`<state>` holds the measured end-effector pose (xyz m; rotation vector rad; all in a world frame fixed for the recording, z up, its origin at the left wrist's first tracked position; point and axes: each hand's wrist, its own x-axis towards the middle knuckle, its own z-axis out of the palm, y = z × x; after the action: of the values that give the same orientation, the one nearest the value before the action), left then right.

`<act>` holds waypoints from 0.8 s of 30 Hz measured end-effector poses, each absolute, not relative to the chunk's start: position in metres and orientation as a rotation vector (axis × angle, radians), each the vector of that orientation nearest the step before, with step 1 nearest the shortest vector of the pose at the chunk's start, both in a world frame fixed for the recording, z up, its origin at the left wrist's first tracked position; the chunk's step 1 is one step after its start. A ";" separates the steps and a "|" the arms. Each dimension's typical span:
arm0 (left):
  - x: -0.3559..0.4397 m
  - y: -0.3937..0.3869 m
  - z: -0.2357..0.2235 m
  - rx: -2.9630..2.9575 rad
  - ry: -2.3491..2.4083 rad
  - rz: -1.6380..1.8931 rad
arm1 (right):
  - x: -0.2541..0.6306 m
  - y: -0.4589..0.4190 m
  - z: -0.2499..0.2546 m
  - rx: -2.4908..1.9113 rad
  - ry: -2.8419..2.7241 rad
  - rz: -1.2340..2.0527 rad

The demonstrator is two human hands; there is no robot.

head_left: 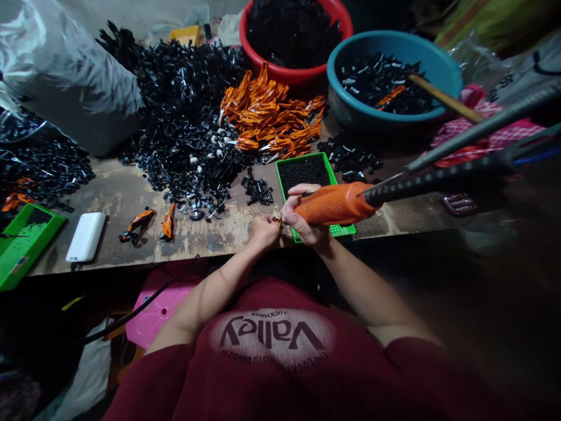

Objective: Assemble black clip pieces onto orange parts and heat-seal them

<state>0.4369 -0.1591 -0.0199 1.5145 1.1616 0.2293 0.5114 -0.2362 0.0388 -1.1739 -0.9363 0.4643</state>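
Note:
My right hand (307, 219) is wrapped round an orange electric screwdriver (335, 204), which lies nearly level with its cord end to the right. Its tip is hidden by my fingers. At the bench edge my left hand (265, 231) is closed on a small part, of which only an orange and black bit (277, 221) shows between the hands. Under the screwdriver stands a green tray (346, 230) holding many tiny dark pieces, perhaps screws. To the left of my left hand lie an orange plastic piece (167, 223) and an orange and black piece (139, 223).
Behind are a heap of black parts (184, 111) and a pile of orange pieces (267, 111). A red basin (298, 73) and a blue basin (346, 105) stand farther back. The screwdriver's cable (442, 174) runs off right. A white power bank (86, 237) lies left.

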 end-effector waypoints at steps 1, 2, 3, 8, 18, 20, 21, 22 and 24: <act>0.437 -0.159 -0.018 1.530 1.167 0.229 | 0.511 -0.236 0.040 -1.138 -0.969 0.465; 0.437 -0.159 -0.017 1.543 1.167 0.230 | 0.511 -0.237 0.041 -1.110 -1.001 0.463; 0.438 -0.159 -0.015 1.551 1.161 0.230 | 0.511 -0.237 0.041 -1.100 -1.028 0.462; 0.438 -0.158 -0.008 1.535 1.141 0.216 | 0.513 -0.242 0.045 -1.189 -1.160 0.457; 0.434 -0.157 -0.006 1.579 1.008 0.227 | 0.528 -0.241 0.058 -1.106 -1.192 0.497; 0.425 -0.132 -0.001 1.634 1.008 0.375 | 0.543 -0.241 0.065 -1.050 -0.952 0.357; 0.416 -0.114 0.003 1.673 1.053 0.495 | 0.555 -0.244 0.068 -1.059 -0.848 0.232; 0.404 -0.092 0.009 1.720 1.143 0.613 | 0.570 -0.249 0.071 -1.104 -0.768 0.080; 0.373 -0.047 0.020 1.820 1.404 0.773 | 0.608 -0.262 0.068 -1.250 -0.625 -0.200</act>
<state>0.3732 -0.0468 0.0204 1.8198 1.4043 0.7733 0.6084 -0.2620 0.0682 -1.2500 -0.6245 -0.2004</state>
